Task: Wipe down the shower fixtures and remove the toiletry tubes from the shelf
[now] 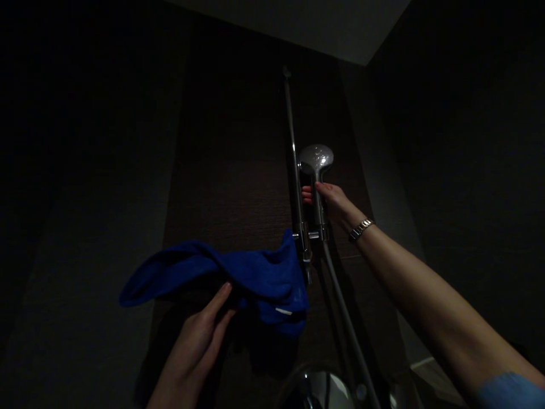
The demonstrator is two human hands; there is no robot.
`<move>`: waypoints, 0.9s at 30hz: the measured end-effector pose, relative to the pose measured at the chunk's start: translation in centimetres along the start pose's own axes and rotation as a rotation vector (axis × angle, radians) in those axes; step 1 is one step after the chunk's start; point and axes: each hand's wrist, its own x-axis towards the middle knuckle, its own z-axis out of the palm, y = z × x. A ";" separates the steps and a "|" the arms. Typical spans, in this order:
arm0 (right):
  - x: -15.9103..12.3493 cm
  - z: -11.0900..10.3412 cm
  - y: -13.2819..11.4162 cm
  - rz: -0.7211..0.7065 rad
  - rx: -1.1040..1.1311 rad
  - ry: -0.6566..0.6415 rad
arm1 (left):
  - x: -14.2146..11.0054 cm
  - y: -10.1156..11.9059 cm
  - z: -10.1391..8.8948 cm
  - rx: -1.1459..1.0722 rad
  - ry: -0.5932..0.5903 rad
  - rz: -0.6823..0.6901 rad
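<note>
A blue cloth (264, 278) with a small white tag hangs in folds from my left hand (208, 326), which pinches it from below. The cloth's right end reaches up to the slider on the chrome shower rail (291, 130). My right hand (330, 199) is wrapped round the handle of a chrome hand shower (317, 158), with the thumb in front and fingertips showing on the left side. The shower handle sits upright in its holder (314, 234) beside the rail. Some fingers of both hands are hidden.
A grey shower hose (347, 312) runs down from the handle. Below is a round shiny chrome fixture (317, 392), partly cut off. Dark tiled walls (230, 187) stand behind and to both sides, under a pale ceiling (323, 25). The light is very dim.
</note>
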 end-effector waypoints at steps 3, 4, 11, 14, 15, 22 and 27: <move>-2.2 -1.0 0.3 -0.116 -0.319 0.056 | -1.0 0.2 0.1 -0.024 0.002 -0.005; -3.8 -1.2 0.4 -0.219 -0.492 0.087 | -1.4 0.1 0.4 -0.037 -0.011 -0.014; -16.2 1.8 1.1 -0.463 -0.835 -0.677 | -4.5 -1.6 5.3 -0.216 -0.549 -0.173; -12.6 3.1 -2.7 -0.615 -0.923 -0.650 | -4.3 -1.1 5.8 -0.249 -0.580 -0.025; -10.0 3.3 -4.7 -0.739 -0.982 -0.568 | -3.9 -0.8 5.4 -0.239 -0.563 -0.001; 5.7 1.9 -6.9 -0.798 -1.467 0.133 | -0.2 -1.2 1.5 -0.152 -0.418 0.338; -6.0 -3.1 3.3 -0.901 -1.311 -0.065 | 1.6 -3.6 -1.0 -0.085 -0.414 0.216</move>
